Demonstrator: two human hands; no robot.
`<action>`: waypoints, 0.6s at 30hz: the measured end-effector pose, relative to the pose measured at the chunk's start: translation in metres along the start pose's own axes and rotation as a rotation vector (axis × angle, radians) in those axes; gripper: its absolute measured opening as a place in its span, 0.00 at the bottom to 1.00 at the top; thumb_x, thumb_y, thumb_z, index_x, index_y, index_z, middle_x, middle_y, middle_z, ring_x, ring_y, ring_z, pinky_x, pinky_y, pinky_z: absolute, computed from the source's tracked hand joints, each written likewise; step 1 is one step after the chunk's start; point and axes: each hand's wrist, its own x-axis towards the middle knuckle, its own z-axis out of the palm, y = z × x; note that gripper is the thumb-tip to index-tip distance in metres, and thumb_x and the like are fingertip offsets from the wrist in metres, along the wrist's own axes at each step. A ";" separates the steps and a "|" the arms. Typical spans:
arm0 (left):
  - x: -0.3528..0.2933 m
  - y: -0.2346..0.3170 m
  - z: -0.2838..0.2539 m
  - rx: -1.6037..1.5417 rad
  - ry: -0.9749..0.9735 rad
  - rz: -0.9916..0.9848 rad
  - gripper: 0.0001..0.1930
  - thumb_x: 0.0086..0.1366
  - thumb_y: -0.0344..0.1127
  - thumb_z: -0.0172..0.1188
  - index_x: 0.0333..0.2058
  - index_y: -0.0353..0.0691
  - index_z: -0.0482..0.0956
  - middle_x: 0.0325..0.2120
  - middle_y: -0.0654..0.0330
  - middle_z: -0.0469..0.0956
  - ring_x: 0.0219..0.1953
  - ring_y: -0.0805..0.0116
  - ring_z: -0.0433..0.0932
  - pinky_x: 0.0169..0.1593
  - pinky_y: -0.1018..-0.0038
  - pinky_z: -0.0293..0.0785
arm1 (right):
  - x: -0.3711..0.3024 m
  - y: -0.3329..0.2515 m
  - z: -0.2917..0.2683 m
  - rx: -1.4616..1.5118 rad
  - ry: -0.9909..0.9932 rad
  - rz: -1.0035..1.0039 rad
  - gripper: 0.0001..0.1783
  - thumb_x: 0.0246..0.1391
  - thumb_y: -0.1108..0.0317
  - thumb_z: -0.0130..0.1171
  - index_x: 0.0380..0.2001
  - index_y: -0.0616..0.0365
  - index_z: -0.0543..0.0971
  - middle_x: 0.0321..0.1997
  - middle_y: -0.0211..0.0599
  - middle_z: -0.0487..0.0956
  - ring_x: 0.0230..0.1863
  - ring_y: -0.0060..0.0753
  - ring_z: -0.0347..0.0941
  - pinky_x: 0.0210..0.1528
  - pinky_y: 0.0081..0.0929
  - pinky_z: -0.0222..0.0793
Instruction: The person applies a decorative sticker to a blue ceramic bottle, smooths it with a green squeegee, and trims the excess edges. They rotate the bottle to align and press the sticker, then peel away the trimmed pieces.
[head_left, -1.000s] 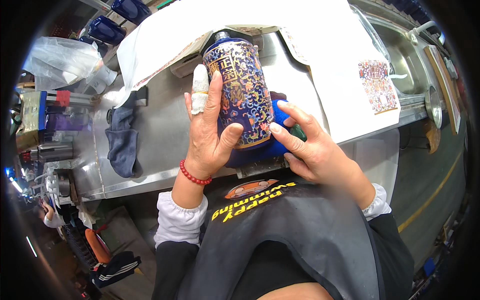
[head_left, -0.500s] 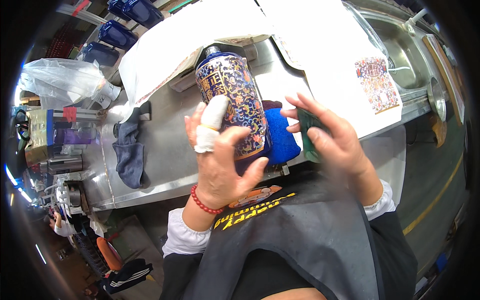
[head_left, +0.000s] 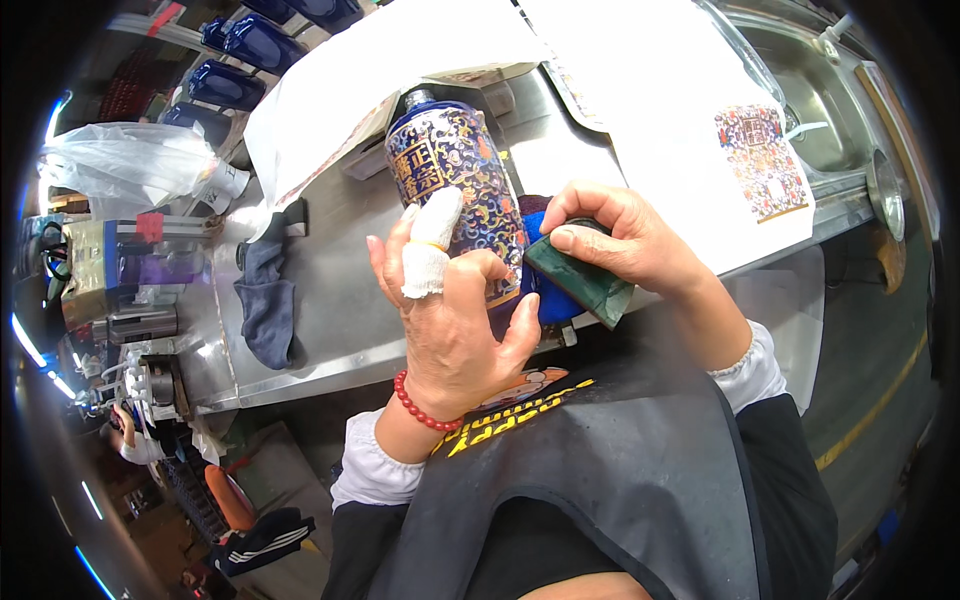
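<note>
A dark blue bottle [head_left: 505, 318] lies on the steel counter, its neck pointing away from me. A colourful floral label [head_left: 465, 170] covers its upper face. My left hand [head_left: 445, 310] rests over the bottle's left side and lower end with its fingers spread. One finger is wrapped in white bandage [head_left: 428, 265], and the index fingertip touches the label. On the bottle's right, my right hand [head_left: 620, 235] pinches a flat dark green scraper [head_left: 585, 275] between thumb and fingers. Behind the scraper, a bright blue cloth pad [head_left: 535, 228] is mostly hidden beside the bottle.
White sheets [head_left: 640, 80] spread over the back and right; a printed floral label [head_left: 762, 160] lies on the right one. A grey-blue cloth [head_left: 265, 300] lies on the left. Several blue bottles [head_left: 228, 85] stand far left. A steel sink [head_left: 800, 95] is at far right.
My right hand has moved left toward the bottle and turned the green scraper, so its broad face now shows. My left hand stays over the bottle.
</note>
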 end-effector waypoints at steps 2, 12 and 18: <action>0.001 0.002 0.001 0.026 0.000 -0.010 0.19 0.48 0.39 0.73 0.38 0.44 0.77 0.61 0.39 0.64 0.67 0.36 0.57 0.72 0.37 0.32 | 0.003 -0.001 0.001 0.010 -0.003 -0.034 0.08 0.66 0.68 0.61 0.43 0.61 0.79 0.45 0.28 0.79 0.47 0.17 0.73 0.52 0.22 0.70; 0.005 0.012 0.003 0.149 0.044 -0.037 0.15 0.50 0.36 0.71 0.36 0.42 0.77 0.62 0.39 0.64 0.67 0.36 0.57 0.71 0.36 0.34 | 0.003 -0.004 0.001 0.138 0.009 -0.074 0.09 0.65 0.67 0.63 0.44 0.60 0.79 0.44 0.27 0.79 0.46 0.16 0.73 0.52 0.21 0.70; 0.007 0.005 -0.002 0.108 0.087 -0.035 0.09 0.56 0.33 0.68 0.32 0.41 0.78 0.60 0.37 0.70 0.67 0.36 0.60 0.71 0.37 0.36 | -0.003 -0.005 -0.005 0.023 -0.017 -0.013 0.12 0.63 0.65 0.64 0.44 0.60 0.79 0.43 0.26 0.78 0.45 0.17 0.72 0.51 0.21 0.70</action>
